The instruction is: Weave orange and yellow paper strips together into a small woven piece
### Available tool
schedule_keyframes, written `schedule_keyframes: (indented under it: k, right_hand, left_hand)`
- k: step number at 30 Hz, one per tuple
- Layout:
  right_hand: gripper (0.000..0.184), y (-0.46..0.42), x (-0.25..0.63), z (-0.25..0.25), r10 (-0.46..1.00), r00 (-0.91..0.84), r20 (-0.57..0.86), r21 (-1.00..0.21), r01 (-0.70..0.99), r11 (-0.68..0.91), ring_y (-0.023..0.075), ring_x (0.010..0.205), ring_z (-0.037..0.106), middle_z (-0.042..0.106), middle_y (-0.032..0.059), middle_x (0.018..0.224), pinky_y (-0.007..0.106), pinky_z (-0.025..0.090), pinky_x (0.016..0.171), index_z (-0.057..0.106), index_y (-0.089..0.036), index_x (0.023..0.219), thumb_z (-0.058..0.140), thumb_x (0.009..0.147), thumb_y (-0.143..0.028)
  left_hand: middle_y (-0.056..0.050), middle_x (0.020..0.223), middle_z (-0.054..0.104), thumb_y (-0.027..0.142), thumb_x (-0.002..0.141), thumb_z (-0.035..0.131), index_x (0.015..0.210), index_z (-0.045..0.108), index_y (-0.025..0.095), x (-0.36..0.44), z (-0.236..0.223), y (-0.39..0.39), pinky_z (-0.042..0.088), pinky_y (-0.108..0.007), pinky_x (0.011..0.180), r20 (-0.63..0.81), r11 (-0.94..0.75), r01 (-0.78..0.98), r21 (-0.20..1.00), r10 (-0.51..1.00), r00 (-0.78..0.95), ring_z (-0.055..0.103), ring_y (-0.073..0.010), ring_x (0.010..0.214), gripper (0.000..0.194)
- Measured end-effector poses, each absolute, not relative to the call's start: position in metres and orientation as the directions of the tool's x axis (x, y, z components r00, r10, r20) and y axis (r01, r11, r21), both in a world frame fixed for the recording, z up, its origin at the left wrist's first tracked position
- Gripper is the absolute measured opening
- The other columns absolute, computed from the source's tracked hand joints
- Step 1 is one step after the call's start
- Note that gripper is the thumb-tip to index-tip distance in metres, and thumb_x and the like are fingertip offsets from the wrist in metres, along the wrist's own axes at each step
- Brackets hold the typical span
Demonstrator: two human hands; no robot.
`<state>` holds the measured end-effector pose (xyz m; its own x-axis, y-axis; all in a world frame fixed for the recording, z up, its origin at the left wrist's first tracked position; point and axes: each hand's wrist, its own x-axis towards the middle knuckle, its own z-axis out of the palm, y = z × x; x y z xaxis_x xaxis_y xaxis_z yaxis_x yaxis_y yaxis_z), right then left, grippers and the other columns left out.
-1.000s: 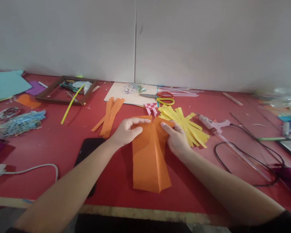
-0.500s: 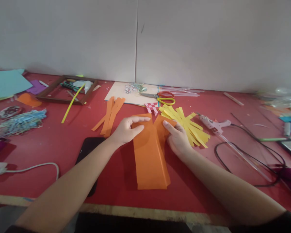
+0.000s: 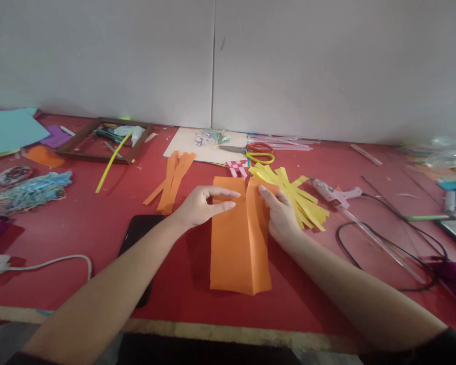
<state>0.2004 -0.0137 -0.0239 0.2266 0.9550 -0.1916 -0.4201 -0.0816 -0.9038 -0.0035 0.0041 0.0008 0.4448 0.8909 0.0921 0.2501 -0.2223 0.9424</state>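
A long orange paper sheet [image 3: 237, 248] lies on the red table [image 3: 99, 228] with a lengthwise crease near its right side. My left hand [image 3: 201, 207] pinches the sheet's far left part, thumb and fingers closed on it. My right hand [image 3: 281, 215] grips the far right flap, fingers curled over its edge. A pile of yellow paper strips [image 3: 294, 195] lies just right of my right hand. Several orange strips [image 3: 173, 180] lie left of my left hand.
Scissors [image 3: 251, 150] and a small pink-and-white woven piece [image 3: 237, 167] lie behind the sheet. A glue gun [image 3: 334, 193] with black cable [image 3: 365, 253] is at the right. A black phone [image 3: 137, 238] sits under my left forearm. A wooden frame [image 3: 102, 141] and blue shreds [image 3: 32, 190] lie left.
The orange sheet has been straightened and shifted slightly away from me. The right flap has folded in along the crease. Both hands stayed at its far end.
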Motion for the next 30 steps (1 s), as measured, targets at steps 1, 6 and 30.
schedule_keyframes:
  k: [1,6,30]
  right_hand:
    - [0.028,-0.0138,0.2003,-0.0240,0.955,0.229,-0.187,-0.905,-0.418,-0.077,0.0231,0.080,0.074,0.079,0.0006,0.087,0.035,0.061,0.072,0.072,-0.025,0.079,0.087,0.062,-0.042]
    - [0.026,-0.0147,0.2002,-0.0286,0.977,0.151,-0.152,-0.907,-0.414,-0.077,0.0259,0.086,0.075,0.079,0.0019,0.095,0.038,0.061,0.076,0.074,-0.025,0.083,0.085,0.065,-0.041]
    - [0.024,-0.0167,0.1981,-0.0278,0.982,0.118,-0.150,-0.892,-0.443,-0.084,0.0260,0.092,0.074,0.079,0.0018,0.097,0.038,0.060,0.083,0.076,-0.025,0.087,0.084,0.068,-0.037]
  left_hand:
    - [-0.003,0.113,0.075,0.039,0.082,0.071,0.105,0.076,0.026,-0.0037,0.0012,0.0039,0.049,-0.038,0.102,0.082,-0.214,0.256,0.943,0.893,0.443,0.067,-0.0232,0.110,0.027]
    - [-0.004,0.113,0.075,0.037,0.082,0.071,0.104,0.076,0.024,-0.0039,0.0014,0.0041,0.050,-0.037,0.103,0.105,-0.214,0.258,0.942,0.919,0.380,0.067,-0.0226,0.111,0.026]
    - [-0.005,0.117,0.073,0.038,0.080,0.073,0.106,0.075,0.023,-0.0032,-0.0001,0.0049,0.048,-0.039,0.107,0.119,-0.193,0.231,0.954,0.946,0.301,0.065,-0.0226,0.116,0.030]
